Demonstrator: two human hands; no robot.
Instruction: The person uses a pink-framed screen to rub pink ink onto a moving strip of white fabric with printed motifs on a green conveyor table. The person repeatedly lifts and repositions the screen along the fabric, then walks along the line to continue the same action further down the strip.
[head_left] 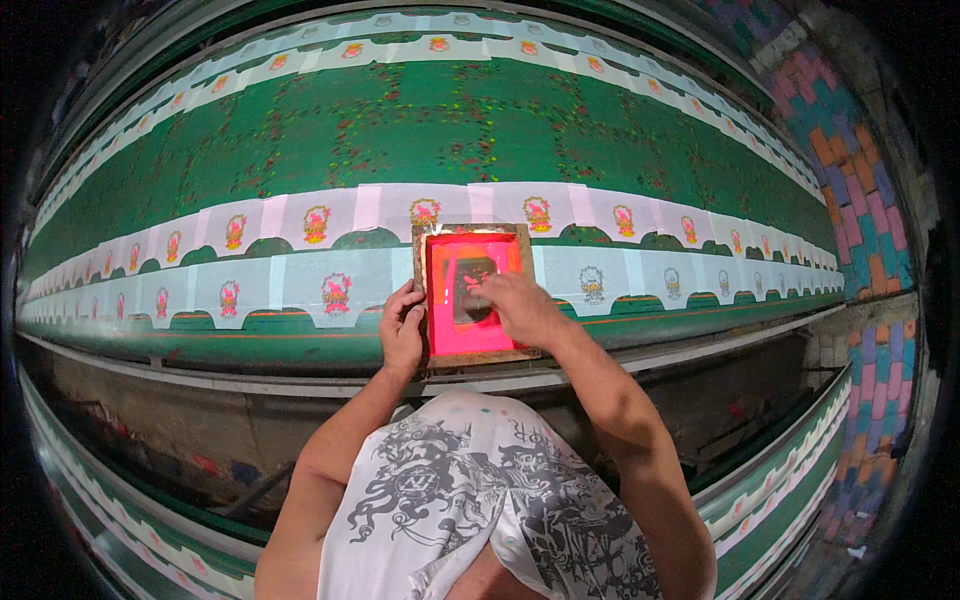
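Observation:
A small wooden-framed printing screen [520,240] with bright pink ink and a dark middle lies on the near row of pale fabric pieces [225,270]. My left hand [402,330] grips the frame's left side, fingers bent round its edge. Inside the screen, my right hand [518,310] has its fingers curled over the inked area; what they hold is too hidden to make out. Pink and yellow prints [336,292] show on pieces to the left, and grey outline prints [592,286] on those to the right.
The long green table [300,125] bears further rows of printed pale pieces [437,45] along its length. A metal rail [250,377] runs along its near edge. More tables with fabric [770,480] stand behind me at both sides. Coloured paving [870,410] lies at the right.

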